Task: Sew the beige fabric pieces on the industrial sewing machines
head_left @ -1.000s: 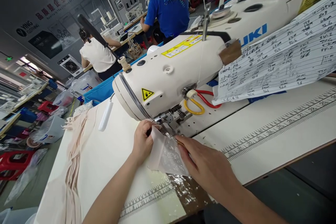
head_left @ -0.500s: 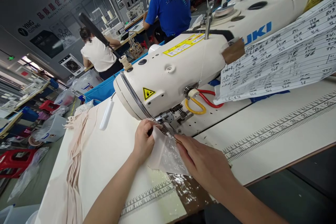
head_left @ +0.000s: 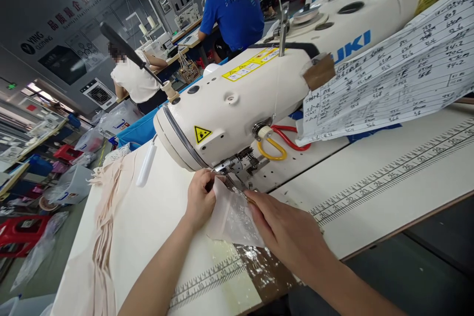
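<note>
Sheer pale fabric hangs between my two hands, just in front of the needle area of a white sewing machine. My left hand pinches the fabric's upper left edge, thumb and fingers pressed together. On the right, my right hand is closed round small metal snips, whose blades point up and left to the fabric's top edge beside the presser foot. The fingertips of my right hand are partly hidden behind the hand.
Gathered pink fabric strips lie at the table's left. Red and yellow scissor handles stick out under the machine arm. A handwritten sheet covers part of the right side. Two people sit at machines behind.
The whole view has shifted slightly, so the machine appears a little further left. Both hands keep their grips near the needle area, and the fabric between them has changed its folds slightly.
</note>
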Tool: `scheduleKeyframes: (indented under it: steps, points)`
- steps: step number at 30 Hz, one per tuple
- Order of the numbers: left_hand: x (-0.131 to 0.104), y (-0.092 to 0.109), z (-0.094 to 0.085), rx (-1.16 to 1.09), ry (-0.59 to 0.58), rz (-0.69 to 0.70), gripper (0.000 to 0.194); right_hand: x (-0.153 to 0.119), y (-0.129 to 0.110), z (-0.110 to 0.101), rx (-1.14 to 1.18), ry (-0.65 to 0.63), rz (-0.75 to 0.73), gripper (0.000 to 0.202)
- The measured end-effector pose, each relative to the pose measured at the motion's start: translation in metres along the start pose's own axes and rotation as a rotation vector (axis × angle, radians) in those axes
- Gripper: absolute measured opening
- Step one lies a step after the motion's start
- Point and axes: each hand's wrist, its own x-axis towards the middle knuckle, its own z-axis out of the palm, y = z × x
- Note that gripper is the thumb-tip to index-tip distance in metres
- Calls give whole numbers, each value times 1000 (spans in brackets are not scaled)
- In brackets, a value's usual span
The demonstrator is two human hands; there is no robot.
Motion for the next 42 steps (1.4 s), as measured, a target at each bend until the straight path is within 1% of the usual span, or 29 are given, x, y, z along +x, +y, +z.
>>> scheduleKeyframes:
  steps: [3, 9, 13, 15, 20, 23, 25, 27, 29, 32, 34, 38, 40, 42]
  points:
    - [0, 0, 0, 22, 0, 30, 14, 0, 0, 2, -22, -15, 8, 42]
    - [0, -2, 3, 187, 13, 196, 11, 0, -2, 1, -59, -41, -2, 38]
    - [2, -6, 4, 264, 22, 246, 8, 0, -2, 1, -73, -29, -18, 38]
    - [3, -7, 4, 229, 17, 232, 10, 0, -1, 1, -49, -23, -12, 37]
    - [2, -8, 2, 88, 9, 99, 18, 1, -1, -1, 1, -21, 10, 35]
    - [1, -7, 2, 72, 20, 111, 18, 3, -2, -1, -31, -52, 31, 35]
    - [1, -8, 3, 89, 29, 148, 18, 4, -3, 0, -51, -63, 43, 34]
    - [1, -9, 4, 133, 40, 214, 16, 4, -3, 0, -57, -77, 47, 33]
    - [2, -10, 4, 200, 52, 315, 13, 4, -3, 1, -60, -91, 44, 31]
    - [3, -10, 3, 289, 50, 478, 18, 3, -3, 2, -100, -98, 34, 30]
    - [4, -8, 2, 326, 13, 542, 22, 4, -5, 3, -140, -90, 25, 31]
    - [6, -4, -4, 364, -97, 597, 25, 4, -9, 1, -176, -22, 9, 32]
    - [6, -1, -9, 373, -132, 605, 25, -2, -10, -5, -136, 8, 19, 31]
    - [4, 2, -14, 378, -177, 609, 25, -16, -10, -16, -13, -14, 59, 28]
